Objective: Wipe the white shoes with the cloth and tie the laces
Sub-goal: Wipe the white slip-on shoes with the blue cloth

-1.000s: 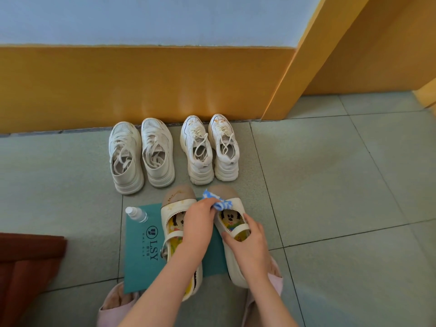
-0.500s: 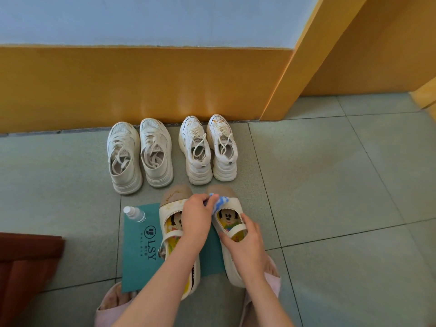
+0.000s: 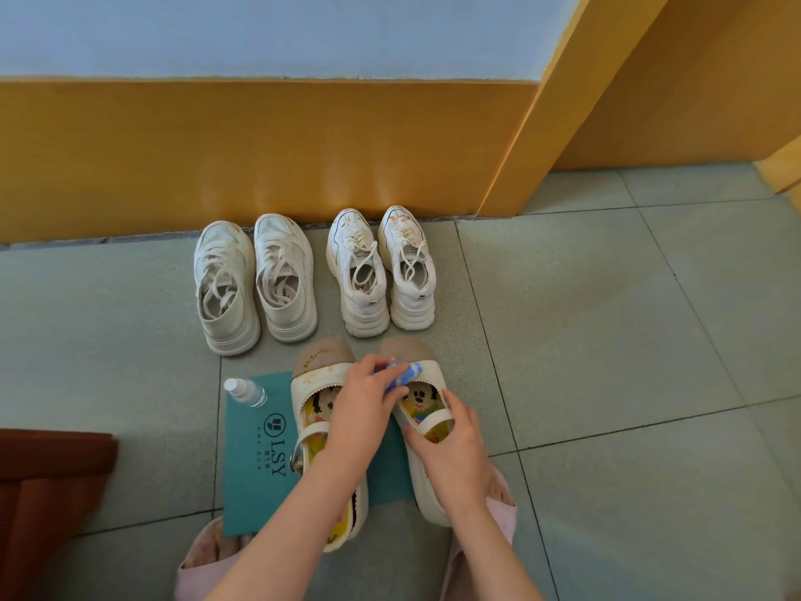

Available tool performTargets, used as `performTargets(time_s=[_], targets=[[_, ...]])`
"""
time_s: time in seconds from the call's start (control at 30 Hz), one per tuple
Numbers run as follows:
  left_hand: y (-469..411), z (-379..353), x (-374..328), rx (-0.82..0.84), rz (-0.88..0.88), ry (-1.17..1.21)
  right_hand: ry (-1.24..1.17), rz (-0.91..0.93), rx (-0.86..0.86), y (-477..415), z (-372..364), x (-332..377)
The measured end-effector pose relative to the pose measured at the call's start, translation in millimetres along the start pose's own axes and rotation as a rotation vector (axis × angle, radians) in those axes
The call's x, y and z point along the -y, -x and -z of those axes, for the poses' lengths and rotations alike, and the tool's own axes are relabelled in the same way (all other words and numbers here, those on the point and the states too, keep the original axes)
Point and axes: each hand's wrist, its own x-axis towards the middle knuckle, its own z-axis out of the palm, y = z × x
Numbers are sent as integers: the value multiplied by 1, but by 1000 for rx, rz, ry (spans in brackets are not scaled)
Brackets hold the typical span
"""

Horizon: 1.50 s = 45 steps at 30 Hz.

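Watching the feed here: left hand (image 3: 368,399) reaches across, fingers curled, pinching the blue cloth (image 3: 407,375) against the front of the right strap shoe (image 3: 417,483); right hand (image 3: 450,444) grips that shoe's side, fingers wrapped over its rim; the shoe sits partly on the teal mat (image 3: 247,483).

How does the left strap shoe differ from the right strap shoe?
The left strap shoe shows brown stains on its toe; the toe of the right strap shoe looks cleaner. No hand grips the left one, while the right hand holds the right one and the left hand presses the cloth on it. Both are white with tan toes, straps and cartoon insoles.
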Motion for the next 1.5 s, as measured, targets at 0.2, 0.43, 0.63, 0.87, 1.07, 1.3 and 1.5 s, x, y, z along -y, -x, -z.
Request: performTargets(time_s=[0.2, 0.43, 0.63, 0.87, 1.07, 1.3, 1.5], targets=[[8, -3, -7, -58, 145, 156, -39, -11, -9, 0, 0, 0], [20, 4, -17, -108, 203, 132, -96, -1, 7, 1, 3, -3], [-20, 31, -30, -253, 83, 147, -98, -2, 22, 2, 4, -4], [-49, 9, -12, -70, 86, -86, -90, -6, 21, 1, 3, -5], [-33, 0, -11, -165, 183, 66, -73, -14, 2, -1, 1, -6], [-1, -10, -16, -182, 288, 146, -65, -18, 1, -1, 2, -4], [11, -8, -16, -148, 331, 192, -90, -13, 10, 0, 4, -4]])
